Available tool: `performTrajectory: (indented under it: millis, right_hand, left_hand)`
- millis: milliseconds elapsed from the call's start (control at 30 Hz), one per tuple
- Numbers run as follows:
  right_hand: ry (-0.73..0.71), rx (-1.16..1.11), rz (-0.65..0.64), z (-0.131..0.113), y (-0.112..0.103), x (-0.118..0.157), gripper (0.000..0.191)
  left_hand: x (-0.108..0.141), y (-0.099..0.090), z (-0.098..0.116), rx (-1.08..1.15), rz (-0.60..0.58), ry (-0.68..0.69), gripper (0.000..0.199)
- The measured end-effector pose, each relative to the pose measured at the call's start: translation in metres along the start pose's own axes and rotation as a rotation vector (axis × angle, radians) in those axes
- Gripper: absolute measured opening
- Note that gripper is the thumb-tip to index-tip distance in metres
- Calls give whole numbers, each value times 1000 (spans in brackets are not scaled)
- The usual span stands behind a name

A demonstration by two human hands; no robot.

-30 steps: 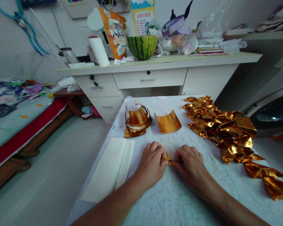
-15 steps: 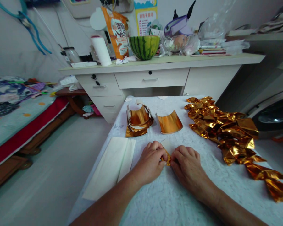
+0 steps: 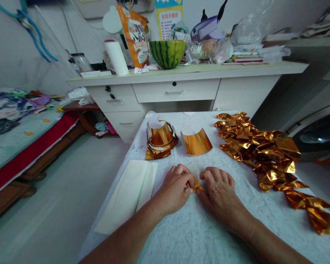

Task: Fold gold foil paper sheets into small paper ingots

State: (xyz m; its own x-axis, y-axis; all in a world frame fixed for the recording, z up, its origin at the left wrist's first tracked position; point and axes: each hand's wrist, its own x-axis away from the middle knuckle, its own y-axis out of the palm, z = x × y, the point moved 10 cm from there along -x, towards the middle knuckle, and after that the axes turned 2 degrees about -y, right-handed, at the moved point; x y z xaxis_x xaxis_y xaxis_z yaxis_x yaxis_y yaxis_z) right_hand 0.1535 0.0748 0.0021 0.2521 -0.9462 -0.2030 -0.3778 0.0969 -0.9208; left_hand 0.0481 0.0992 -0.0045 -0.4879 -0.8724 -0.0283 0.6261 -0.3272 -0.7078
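Note:
A small folded piece of gold foil paper (image 3: pixel 195 185) lies on the cloth-covered table between my hands. My left hand (image 3: pixel 178 185) is closed, pinching its left side between thumb and fingers. At the other end, my right hand (image 3: pixel 220 190) has its thumb against the foil's lower corner, and the foil's tip runs in between thumb and bent forefinger. A pale paper piece (image 3: pixel 193 168) shows just behind the foil. Farther back are a curved gold sheet (image 3: pixel 197 142) and a banded stack of gold sheets (image 3: pixel 161 137).
Folded gold foil pieces (image 3: pixel 260 146) spread in a pile along the table's right side. Cream paper sheets (image 3: pixel 125 194) lie left of my left forearm. Beyond the table stands a white drawer desk (image 3: pixel 176 90) bearing a half watermelon (image 3: pixel 167 54) and a paper roll (image 3: pixel 117 58).
My right forefinger has lifted away from the thumb, and the hand has opened slightly. More of the gold foil shows between my hands. My left hand keeps its pinch.

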Motion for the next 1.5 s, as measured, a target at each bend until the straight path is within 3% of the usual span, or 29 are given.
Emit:
performTrajectory:
  millis: [433,767,867,1067,1167,1333,1500]
  right_hand:
    - [-18,14,13,26,-2,11,38]
    - [4,-151,15,31,-13,6,27]
    - [2,-94,38,29,-11,4,33]
    - [-31,-12,57,24,-4,4,34]
    - [-23,-27,46,24,-4,3,31]
    - [-11,-74,23,23,-6,0,28]
    - [-9,-113,-11,22,-5,-1,33]
  left_hand:
    - [-1,1,-2,15,6,5,20]
    - [0,-5,6,12,27,38,21]
    - [1,-5,7,-5,36,15,23]
    - [2,-23,2,-75,240,-55,63]
    - [1,-26,-7,-69,261,-119,71]
    - [-2,-27,-17,15,264,-149,60]
    - [-3,-30,-22,262,295,-120,47]
